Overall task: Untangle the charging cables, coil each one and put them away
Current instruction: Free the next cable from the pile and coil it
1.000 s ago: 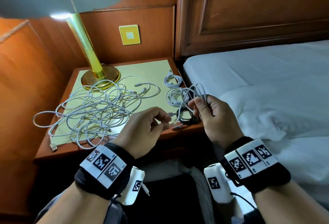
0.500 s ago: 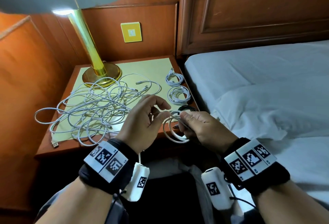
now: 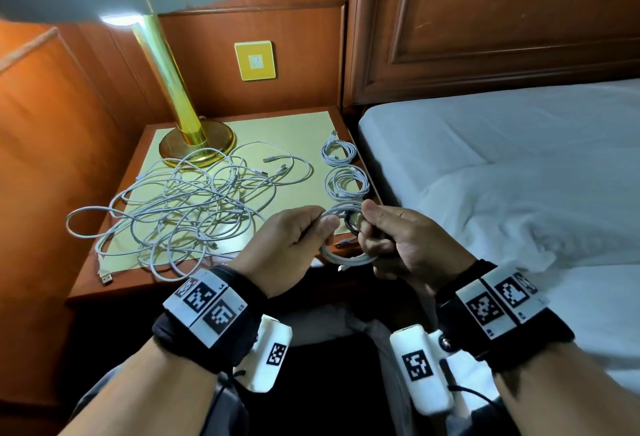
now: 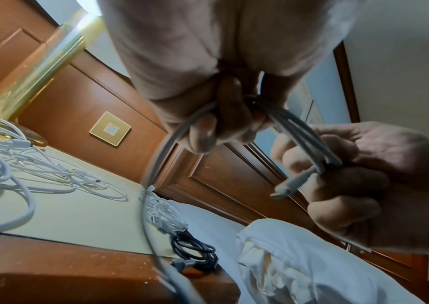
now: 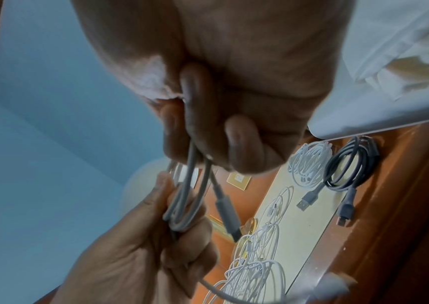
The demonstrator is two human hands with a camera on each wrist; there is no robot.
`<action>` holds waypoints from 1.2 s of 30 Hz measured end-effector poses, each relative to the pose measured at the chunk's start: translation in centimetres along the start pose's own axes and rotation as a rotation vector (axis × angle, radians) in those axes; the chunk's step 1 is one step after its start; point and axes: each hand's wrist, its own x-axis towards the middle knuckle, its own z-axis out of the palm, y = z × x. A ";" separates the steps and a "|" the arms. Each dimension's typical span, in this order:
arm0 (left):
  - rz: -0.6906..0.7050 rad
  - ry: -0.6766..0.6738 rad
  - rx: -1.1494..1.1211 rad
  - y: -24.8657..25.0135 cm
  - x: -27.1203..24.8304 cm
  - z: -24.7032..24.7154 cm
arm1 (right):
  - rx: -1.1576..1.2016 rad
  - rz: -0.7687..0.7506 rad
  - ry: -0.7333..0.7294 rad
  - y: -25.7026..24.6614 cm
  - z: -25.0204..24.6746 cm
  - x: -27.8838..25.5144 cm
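A loosely coiled white charging cable [image 3: 341, 257] hangs between both hands, just in front of the nightstand's front right corner. My left hand [image 3: 320, 227] grips its left side, with the strands pinched under the thumb [image 4: 203, 127]. My right hand [image 3: 372, 227] grips its right side, fingers curled round the strands [image 5: 192, 185]. One plug [image 5: 227, 216] sticks out below that hand. A big tangle of white cables [image 3: 180, 213] covers the left and middle of the nightstand. Two coiled white cables [image 3: 339, 153] [image 3: 347, 183] and a coiled black cable [image 5: 351, 164] lie along its right edge.
A brass lamp [image 3: 194, 144] stands at the back left of the wooden nightstand [image 3: 114, 279], its shade overhead. A bed with white sheets [image 3: 502, 175] adjoins on the right. Wood panelling and a yellow wall plate [image 3: 255, 61] are behind.
The right hand has brought the coil down and nearer from above the coiled cables. The left hand, which pinched one end, now grips the coil's left side.
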 end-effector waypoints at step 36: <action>-0.284 0.521 -0.953 0.7 0.9 -0.3 | 0.023 -0.195 0.040 1.6 1.4 0.5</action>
